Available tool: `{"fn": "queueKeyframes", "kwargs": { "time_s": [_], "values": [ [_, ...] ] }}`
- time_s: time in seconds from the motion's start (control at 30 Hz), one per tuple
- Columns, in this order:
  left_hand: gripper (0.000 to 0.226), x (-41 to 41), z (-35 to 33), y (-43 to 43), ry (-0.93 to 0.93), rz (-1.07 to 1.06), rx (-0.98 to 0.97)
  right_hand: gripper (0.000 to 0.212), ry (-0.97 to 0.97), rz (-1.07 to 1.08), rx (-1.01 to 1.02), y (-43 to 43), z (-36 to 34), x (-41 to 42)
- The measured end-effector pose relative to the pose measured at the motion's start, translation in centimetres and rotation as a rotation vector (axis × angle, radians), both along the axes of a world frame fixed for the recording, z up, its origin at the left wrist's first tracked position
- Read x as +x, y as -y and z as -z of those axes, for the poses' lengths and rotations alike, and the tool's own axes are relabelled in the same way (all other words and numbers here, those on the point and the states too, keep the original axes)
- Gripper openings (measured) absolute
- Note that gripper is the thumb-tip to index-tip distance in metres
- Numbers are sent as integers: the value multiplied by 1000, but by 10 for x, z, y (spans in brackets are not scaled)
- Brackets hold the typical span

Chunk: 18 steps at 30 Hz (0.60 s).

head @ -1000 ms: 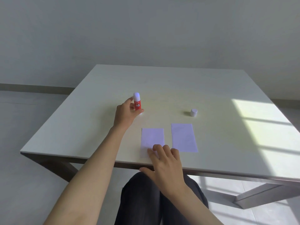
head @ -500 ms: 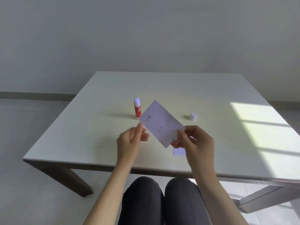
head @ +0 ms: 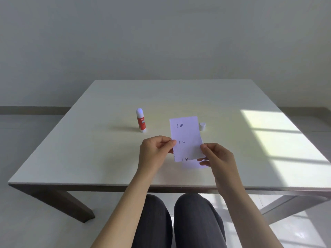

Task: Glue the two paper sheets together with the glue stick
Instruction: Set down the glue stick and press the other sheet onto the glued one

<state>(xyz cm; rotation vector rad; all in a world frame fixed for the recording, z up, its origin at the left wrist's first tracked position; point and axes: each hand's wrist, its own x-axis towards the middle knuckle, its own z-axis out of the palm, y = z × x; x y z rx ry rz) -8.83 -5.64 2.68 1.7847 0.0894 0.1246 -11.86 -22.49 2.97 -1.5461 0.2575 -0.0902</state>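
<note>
Both hands pinching one paper sheet above the table, head view.

Left hand (head: pixel 155 149) is raised over the near part of the table (head: pixel 89 149), thumb and fingers closed on the left edge of the held sheet (head: pixel 186 136); right hand (head: pixel 217 156) is pinched on its lower right edge, forearms converging from below. Held sheet is lifted clear of the surface, long axis running away from the person, far end slightly higher. Small printed marks are seen along its left side, including an "X"; the words beside them are too small to read. Second sheet (head: pixel 190 165) is seen flat on the table, mostly hidden under the held one. Glue stick (head: pixel 141 120) stands upright, uncapped, well left of the sheets; red label reads partly "glue". White cap (head: pixel 202 126) sits just right of the held sheet's far end.
</note>
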Motion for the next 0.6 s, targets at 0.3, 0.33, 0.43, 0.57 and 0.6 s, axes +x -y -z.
{"fn": "queueKeyframes", "kwargs": {
  "time_s": [0.3,0.33,0.43,0.57,0.6],
  "values": [
    [8,19,13,15,-99,-25,357,18,-84,71,-630,16,25,19],
    [9,18,14,16,-109,-28,387,17,-92,78,-658,16,28,19],
    [15,18,16,21,-135,-48,450,16,-107,100,-687,16,34,20],
    [19,19,19,25,-142,-67,506,16,-109,109,-722,18,37,23],
    [20,19,20,24,-143,-69,514,17,-110,104,-732,18,37,23]
  ]
}}
